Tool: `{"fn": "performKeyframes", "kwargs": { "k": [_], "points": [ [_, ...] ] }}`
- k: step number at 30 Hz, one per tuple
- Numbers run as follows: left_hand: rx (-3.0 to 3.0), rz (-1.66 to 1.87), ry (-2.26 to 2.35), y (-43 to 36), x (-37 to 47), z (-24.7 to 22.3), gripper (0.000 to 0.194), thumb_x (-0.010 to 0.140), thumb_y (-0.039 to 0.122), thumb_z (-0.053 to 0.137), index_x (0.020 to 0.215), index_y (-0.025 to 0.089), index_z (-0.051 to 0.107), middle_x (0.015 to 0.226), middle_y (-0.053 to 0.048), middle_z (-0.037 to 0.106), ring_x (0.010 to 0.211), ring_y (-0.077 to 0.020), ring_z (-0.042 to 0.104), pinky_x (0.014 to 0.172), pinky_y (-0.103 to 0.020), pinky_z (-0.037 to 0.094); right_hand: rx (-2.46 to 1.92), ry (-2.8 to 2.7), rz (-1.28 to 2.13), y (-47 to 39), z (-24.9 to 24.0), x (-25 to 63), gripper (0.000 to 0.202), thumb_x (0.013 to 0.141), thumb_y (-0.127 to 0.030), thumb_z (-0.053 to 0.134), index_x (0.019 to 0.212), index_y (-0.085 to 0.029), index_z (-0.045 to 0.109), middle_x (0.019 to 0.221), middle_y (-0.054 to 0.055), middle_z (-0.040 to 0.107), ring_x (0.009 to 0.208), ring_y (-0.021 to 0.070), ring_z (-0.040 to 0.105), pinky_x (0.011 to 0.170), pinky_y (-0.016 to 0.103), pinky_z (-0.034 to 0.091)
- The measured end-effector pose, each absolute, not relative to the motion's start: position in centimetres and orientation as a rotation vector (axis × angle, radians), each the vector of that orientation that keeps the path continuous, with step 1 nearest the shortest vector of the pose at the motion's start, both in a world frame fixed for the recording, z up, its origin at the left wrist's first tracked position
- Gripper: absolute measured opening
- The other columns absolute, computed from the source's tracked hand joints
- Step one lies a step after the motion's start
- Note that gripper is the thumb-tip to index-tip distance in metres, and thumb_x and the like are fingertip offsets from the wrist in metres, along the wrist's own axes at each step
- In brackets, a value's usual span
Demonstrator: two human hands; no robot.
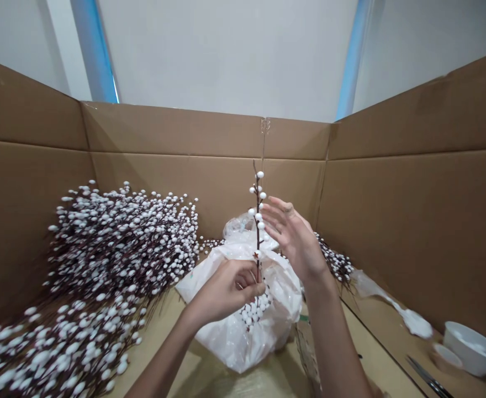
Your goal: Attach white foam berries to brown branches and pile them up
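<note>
An upright dark brown stem with white berries along it stands in front of me, its lower part pinched between the thumb and fingers of my left hand. My right hand is raised just right of the stem's upper berries, fingers stretched out and apart; whether a fingertip touches a berry is hard to tell. Below and behind my left hand lies an open white plastic bag with loose white berries in it.
Big bunches of white-berried stems fill the left side. A smaller bunch lies behind my right arm. At the right are a white bowl, scissors and a plastic bag with white contents. Cardboard walls surround the table.
</note>
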State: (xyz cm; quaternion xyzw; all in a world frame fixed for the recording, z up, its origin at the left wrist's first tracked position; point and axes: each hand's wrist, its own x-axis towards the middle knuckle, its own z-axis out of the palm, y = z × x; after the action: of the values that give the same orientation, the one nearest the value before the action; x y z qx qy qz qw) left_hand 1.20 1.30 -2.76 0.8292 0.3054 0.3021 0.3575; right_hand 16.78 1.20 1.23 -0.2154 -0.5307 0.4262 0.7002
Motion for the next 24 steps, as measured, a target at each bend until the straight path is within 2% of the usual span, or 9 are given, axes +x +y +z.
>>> {"fn": "performKeyframes", "kwargs": {
  "k": [4,9,12,19,24],
  "points": [
    [2.244,0.686,0.782,1.4,1.6,-3.2,0.006,0.077,0.021,0.054,0.075,0.017,0.059,0.068,0.000,0.059,0.063,-0.0129,0.056,0.057,-0.022,0.043,-0.487,-1.126,0.916,1.3,1.4,16.6,0.030,0.073,-0.045,0.065,0.089,-0.020,0.068,0.099,0.008,0.071,0.099,0.0220,0.064,0.095,0.041,0.047],
    [2.303,0.657,0.799,1.5,2.0,-3.5,0.011,0.080,0.024,0.053,0.077,0.017,0.060,0.071,-0.002,0.061,0.066,-0.0147,0.057,0.059,-0.023,0.044,-0.454,-1.105,0.894,0.9,1.6,16.4,0.015,0.074,-0.034,0.065,0.074,-0.020,0.068,0.084,0.005,0.070,0.086,0.0192,0.067,0.089,0.041,0.052],
    [2.350,0.683,0.832,1.7,2.1,-3.7,0.014,0.081,0.026,0.051,0.074,0.016,0.059,0.069,-0.002,0.060,0.065,-0.0150,0.056,0.058,-0.023,0.043,-0.456,-1.069,0.874,0.9,1.7,16.2,0.012,0.074,-0.031,0.064,0.072,-0.019,0.065,0.079,0.004,0.069,0.081,0.0183,0.067,0.087,0.040,0.053],
    [2.432,0.756,0.876,2.0,3.0,-4.6,0.015,0.079,0.015,0.045,0.076,0.017,0.060,0.063,-0.001,0.060,0.057,-0.0145,0.053,0.054,-0.023,0.040,-0.412,-0.959,0.733,1.2,1.5,15.1,0.011,0.070,-0.027,0.066,0.068,-0.019,0.060,0.071,0.001,0.064,0.073,0.0151,0.066,0.081,0.035,0.055],
    [2.442,0.707,0.852,2.3,2.3,-4.6,0.011,0.076,0.016,0.052,0.083,0.017,0.059,0.073,-0.002,0.062,0.069,-0.0173,0.058,0.062,-0.025,0.043,-0.456,-0.998,0.666,1.5,1.1,15.1,0.010,0.071,-0.028,0.066,0.068,-0.019,0.063,0.072,0.001,0.064,0.074,0.0149,0.064,0.076,0.035,0.055]
  ]
}}
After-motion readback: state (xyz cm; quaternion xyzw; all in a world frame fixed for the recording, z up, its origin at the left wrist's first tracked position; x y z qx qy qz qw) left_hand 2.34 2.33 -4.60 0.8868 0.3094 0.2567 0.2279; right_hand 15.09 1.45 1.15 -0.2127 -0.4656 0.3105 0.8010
